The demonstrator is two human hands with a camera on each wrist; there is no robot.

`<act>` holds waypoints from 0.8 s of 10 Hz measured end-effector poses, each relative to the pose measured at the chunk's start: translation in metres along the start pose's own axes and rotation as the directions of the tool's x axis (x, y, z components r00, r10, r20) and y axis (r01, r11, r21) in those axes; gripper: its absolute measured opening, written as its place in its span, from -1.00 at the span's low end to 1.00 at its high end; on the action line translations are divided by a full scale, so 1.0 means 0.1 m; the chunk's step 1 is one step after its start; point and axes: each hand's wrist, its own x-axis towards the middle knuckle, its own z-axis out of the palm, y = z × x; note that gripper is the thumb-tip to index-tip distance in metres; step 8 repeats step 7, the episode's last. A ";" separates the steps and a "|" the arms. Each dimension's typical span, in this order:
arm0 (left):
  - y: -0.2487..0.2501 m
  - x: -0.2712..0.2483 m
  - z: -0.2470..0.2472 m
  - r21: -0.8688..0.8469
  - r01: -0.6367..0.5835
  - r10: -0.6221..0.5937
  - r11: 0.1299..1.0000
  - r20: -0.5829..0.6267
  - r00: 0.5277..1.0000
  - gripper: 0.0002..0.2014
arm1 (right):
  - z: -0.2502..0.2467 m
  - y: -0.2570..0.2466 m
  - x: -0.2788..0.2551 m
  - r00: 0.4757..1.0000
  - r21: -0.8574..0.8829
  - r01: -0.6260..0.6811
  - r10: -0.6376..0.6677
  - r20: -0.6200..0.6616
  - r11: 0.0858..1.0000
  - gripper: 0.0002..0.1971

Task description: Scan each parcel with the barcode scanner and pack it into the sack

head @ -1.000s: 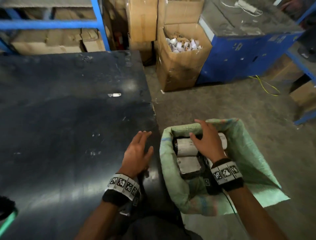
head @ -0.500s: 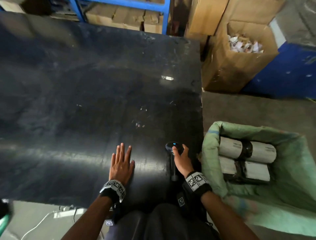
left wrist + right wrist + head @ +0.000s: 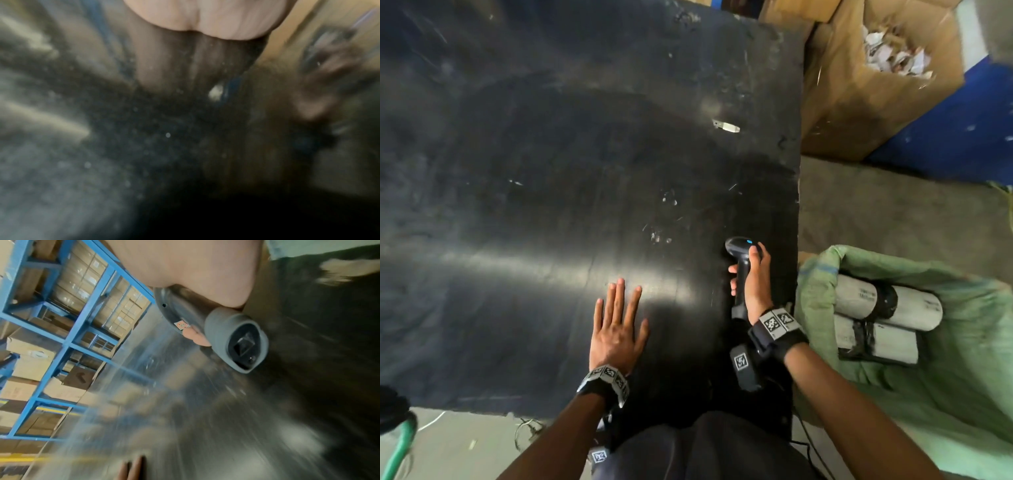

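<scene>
Table top point(image 3: 551, 205): black, scuffed, dull sheen.
Barcode scanner point(image 3: 739, 263): dark smooth plastic, slight gloss.
Sack point(image 3: 962, 394): green woven fabric, matt.
Parcels point(image 3: 859, 298): grey wrap, black tape.
Box point(image 3: 859, 85): brown cardboard, matt.

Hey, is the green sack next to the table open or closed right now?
Open. The head view shows the green sack with its mouth spread wide, and two rolled grey parcels lie exposed inside it, side by side.
</scene>
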 end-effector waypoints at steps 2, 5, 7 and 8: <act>0.00 -0.01 0.00 0.024 0.017 -0.017 1.000 0.018 1.000 -0.29 | 0.32 -0.66 0.73 1.000 -0.003 -0.010 0.010 -0.009 1.000 -0.48; 0.02 0.03 -0.02 0.047 0.031 -0.033 0.998 0.037 0.999 -0.29 | 0.40 -0.62 1.04 0.999 -0.157 -0.032 0.030 -0.010 0.987 -0.21; 0.04 0.02 -0.10 0.007 0.020 -0.020 1.000 0.040 0.999 -0.33 | 0.05 -0.78 0.50 0.991 -0.521 0.135 -0.102 0.092 0.843 -0.34; 0.04 0.02 -0.10 0.007 0.020 -0.020 1.000 0.040 0.999 -0.33 | 0.05 -0.78 0.50 0.991 -0.521 0.135 -0.102 0.092 0.843 -0.34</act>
